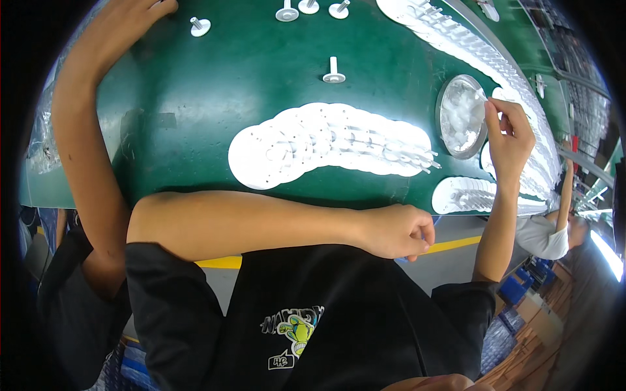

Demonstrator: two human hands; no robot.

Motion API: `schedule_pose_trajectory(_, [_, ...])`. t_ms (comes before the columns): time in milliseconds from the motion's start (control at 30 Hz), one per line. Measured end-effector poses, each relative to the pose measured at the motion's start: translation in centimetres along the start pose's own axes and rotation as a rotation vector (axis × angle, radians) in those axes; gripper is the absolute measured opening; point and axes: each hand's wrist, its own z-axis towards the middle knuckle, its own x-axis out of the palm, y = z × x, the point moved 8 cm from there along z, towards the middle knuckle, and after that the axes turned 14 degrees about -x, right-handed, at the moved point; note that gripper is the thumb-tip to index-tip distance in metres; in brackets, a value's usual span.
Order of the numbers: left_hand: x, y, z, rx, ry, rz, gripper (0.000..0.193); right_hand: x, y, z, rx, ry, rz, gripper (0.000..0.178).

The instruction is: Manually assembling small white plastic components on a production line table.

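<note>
My left forearm lies across in front of me along the table's near edge. My left hand (399,232) is closed, its fingers curled in; whatever they hold, if anything, is hidden. At the right, my right hand (512,138) pinches at the rim of a round metal dish (438,111). Soft-looking white clumps (462,117) fill the dish. What the pinching fingertips hold is too small to make out. Left of the dish, a fanned row of overlapping white discs with thin pins (280,153) lies on the green table (195,98).
A white gear with an upright shaft (334,77) stands beyond the disc row. Several similar gears (287,13) are at the far edge. More white disc rows (469,52) curve along the right. Another person's arm (81,130) reaches over the table at the left.
</note>
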Motion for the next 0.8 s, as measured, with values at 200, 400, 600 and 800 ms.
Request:
schedule_pose_trajectory(200, [0.1, -0.1, 0.4, 0.010, 0.008, 0.015, 0.022, -0.3, -0.6, -0.8, 0.018, -0.022, -0.029, 0.007])
schedule_pose_trajectory(400, [0.1, -0.4, 0.6, -0.002, 0.015, 0.009, 0.022, 0.1, -1.0, -1.1, 0.001, -0.005, -0.024, 0.007])
schedule_pose_trajectory(600, [0.2, -0.3, 0.4, -0.016, 0.022, 0.014, 0.022, 0.1, -0.1, -1.2, -0.039, -0.005, -0.025, 0.007])
schedule_pose_trajectory(800, [0.4, 0.3, 0.9, 0.044, 0.018, -0.005, 0.022, -0.7, -1.8, -2.0, 0.111, -0.102, 0.058, 0.007])
